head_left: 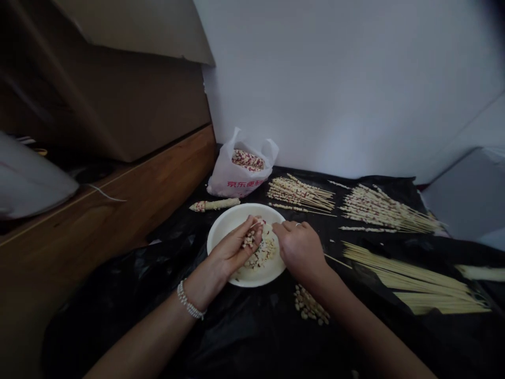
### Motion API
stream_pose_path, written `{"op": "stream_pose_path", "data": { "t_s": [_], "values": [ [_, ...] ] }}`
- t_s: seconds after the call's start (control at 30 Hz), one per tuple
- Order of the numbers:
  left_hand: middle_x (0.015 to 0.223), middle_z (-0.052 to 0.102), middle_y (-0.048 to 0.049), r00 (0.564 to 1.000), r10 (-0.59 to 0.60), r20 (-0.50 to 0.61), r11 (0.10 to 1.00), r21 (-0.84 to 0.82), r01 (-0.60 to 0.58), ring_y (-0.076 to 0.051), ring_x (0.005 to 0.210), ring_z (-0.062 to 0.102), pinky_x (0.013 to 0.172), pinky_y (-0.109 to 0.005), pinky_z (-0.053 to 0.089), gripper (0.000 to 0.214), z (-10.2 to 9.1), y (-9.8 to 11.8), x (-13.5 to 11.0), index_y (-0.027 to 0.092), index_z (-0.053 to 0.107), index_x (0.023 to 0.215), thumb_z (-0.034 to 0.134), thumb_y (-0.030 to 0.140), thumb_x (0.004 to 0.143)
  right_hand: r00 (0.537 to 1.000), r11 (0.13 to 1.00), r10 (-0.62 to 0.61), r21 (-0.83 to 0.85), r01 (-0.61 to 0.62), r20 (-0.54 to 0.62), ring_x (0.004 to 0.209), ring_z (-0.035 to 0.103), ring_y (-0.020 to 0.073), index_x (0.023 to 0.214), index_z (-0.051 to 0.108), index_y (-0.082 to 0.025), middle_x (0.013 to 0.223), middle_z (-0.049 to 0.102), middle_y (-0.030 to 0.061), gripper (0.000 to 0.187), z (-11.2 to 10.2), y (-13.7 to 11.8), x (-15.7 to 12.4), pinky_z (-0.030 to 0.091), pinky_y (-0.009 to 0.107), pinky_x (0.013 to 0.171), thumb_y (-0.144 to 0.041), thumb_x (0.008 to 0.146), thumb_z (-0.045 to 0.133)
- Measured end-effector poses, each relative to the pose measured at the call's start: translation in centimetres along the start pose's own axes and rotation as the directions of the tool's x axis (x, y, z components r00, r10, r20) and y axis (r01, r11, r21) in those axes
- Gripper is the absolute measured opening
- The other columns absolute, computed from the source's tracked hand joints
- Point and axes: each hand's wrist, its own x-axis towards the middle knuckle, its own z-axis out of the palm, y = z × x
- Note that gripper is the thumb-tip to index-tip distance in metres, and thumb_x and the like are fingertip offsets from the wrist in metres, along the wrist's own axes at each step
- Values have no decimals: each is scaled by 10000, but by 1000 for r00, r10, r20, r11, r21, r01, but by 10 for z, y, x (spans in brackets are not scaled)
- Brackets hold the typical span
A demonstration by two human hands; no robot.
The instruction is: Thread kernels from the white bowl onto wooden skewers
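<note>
At frame centre, over the white plate (224, 221): left hand (236, 250) curled, pinching one thin skewer (254, 225) with kernels bunched against the fingers. The skewer's long axis runs up-right, and its free end points toward the right hand (300, 247). The right hand lies palm down just right of it, fingertips in the plate's kernel heap (265, 253). They are hidden, so I cannot tell whether they pinch anything.

Counts:
- plate: 1
- loose kernel pile (310, 306) off the plate, lower right: 1
- corn cob (215, 205) above the plate: 1
- plastic bag (236, 181): 1
- fans of loaded skewers (302, 193) at upper right: 2
- bundle of bare skewers (414, 279) at right: 1

Sticks too many to count.
</note>
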Motion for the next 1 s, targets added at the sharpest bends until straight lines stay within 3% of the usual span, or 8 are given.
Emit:
{"op": "stream_pose_path", "data": {
  "t_s": [0.1, 0.23, 0.4, 0.6, 0.8, 1.0],
  "values": [
    [976, 706, -99, 992, -121, -38, 992, -30, 120, -154, 883, 668, 791, -239, 536, 405, 4, 9, -7, 102, 585, 1211, 487, -10, 835, 999, 1000, 28, -12, -28, -43, 729, 572, 185, 1023, 653, -163, 811, 659, 46, 196, 7, 13, -7, 300, 317, 652, -162, 888, 510],
    [1105, 683, -131, 988, -153, 18, 988, -18, 153, -178, 1001, 662, 857, -278, 541, 540, -7, 15, -5, 104, 502, 1307, 395, -81, 812, 994, 1000, 20, -12, -21, -104, 753, 554, 190, 1193, 598, -149, 816, 650, 51, 307, 21, 22, -19, 308, 320, 675, -166, 907, 487],
    [1078, 686, -129, 992, -124, 37, 991, -48, 126, -163, 978, 672, 857, -243, 544, 462, -18, 9, 5, 84, 552, 1243, 433, -74, 826, 990, 1000, -14, 2, 15, -139, 794, 530, 197, 1173, 610, -149, 877, 646, 71, 292, 28, 19, -28, 313, 330, 694, -188, 926, 461],
    [1141, 672, -121, 997, -23, -71, 983, -183, 9, -161, 991, 673, 780, -211, 571, 520, -5, 3, -2, 132, 552, 1270, 409, -96, 825, 993, 998, 18, 54, -12, -117, 818, 515, 202, 1102, 628, -146, 840, 639, 78, 267, 23, 18, -36, 332, 311, 698, -169, 925, 429],
    [1163, 649, -130, 989, -28, -148, 978, -208, -3, -170, 981, 677, 745, -202, 583, 619, 6, -5, -16, 133, 493, 1330, 357, -124, 784, 998, 985, 51, 169, -42, -47, 788, 577, 171, 1085, 608, -175, 896, 666, 61, 278, 26, 19, -43, 356, 267, 658, -152, 937, 373],
    [1154, 628, -154, 988, -85, -127, 973, -222, 55, -193, 994, 671, 699, -232, 598, 636, 3, -9, -23, 117, 508, 1297, 292, -145, 759, 999, 957, 37, 290, -32, -13, 846, 627, 144, 1146, 570, -192, 982, 694, 45, 293, 43, 24, -45, 405, 227, 695, -159, 931, 374]
  ]
}}
